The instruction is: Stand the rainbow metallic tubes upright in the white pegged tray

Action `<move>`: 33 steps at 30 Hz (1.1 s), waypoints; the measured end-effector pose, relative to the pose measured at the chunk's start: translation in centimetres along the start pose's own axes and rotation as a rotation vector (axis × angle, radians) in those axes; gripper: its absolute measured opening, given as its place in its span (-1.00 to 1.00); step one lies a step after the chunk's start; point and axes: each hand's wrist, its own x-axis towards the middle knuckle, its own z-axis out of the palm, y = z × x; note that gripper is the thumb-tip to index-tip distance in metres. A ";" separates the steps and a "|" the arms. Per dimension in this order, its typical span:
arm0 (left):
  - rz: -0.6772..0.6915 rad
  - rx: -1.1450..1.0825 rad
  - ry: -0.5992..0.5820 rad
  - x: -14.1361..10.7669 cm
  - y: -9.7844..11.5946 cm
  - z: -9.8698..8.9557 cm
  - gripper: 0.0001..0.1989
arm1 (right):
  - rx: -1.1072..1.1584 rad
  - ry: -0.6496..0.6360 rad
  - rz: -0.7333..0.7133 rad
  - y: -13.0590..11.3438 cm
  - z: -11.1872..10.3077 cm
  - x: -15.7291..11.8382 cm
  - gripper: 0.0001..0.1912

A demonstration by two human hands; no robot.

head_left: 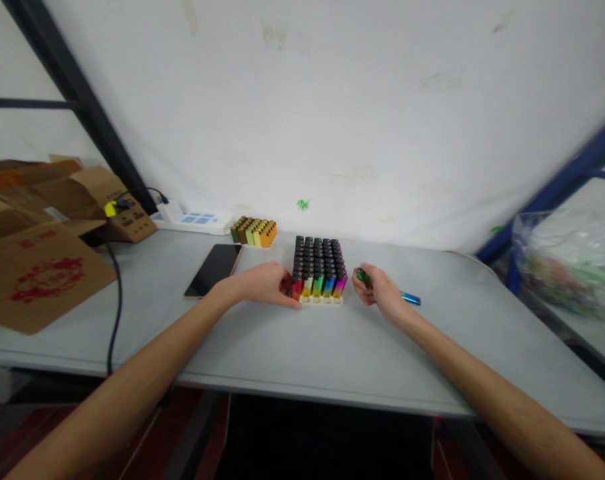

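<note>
Upright lighters point(318, 267) with black tops and coloured bodies stand in rows in a white tray point(322, 301). My left hand point(268, 283) grips the tray's left front corner. Its thumb lies along the front edge and its fingers curl at the side beside the red lighters, partly hidden. To the right of the tray, my right hand point(379, 291) is closed around a green lighter point(363, 276), whose top end shows between the fingers. Just beyond that hand, a shiny blue lighter point(411, 299) lies flat on the table.
A smaller block of yellow, orange and green lighters point(253, 232) stands near the wall. Left of it are a white power strip point(197, 221) and a dark phone point(215, 270). Cardboard boxes point(47, 267) and a black cable point(116, 300) occupy the left; a clear plastic bag point(572, 260) stands far right.
</note>
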 end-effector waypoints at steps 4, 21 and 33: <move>-0.006 -0.005 -0.007 0.0 0.1 -0.1 -0.43 | -0.014 0.013 -0.003 -0.3 0.2 -0.3 -0.56; -0.011 -0.011 -0.013 -0.1 0.3 -0.2 -0.43 | -0.127 -0.052 -0.237 -2.4 -1.6 -0.9 -0.56; -0.009 -0.027 -0.015 0.0 0.2 -0.2 -0.44 | -0.606 0.011 -0.443 -1.8 -0.6 -1.8 -0.67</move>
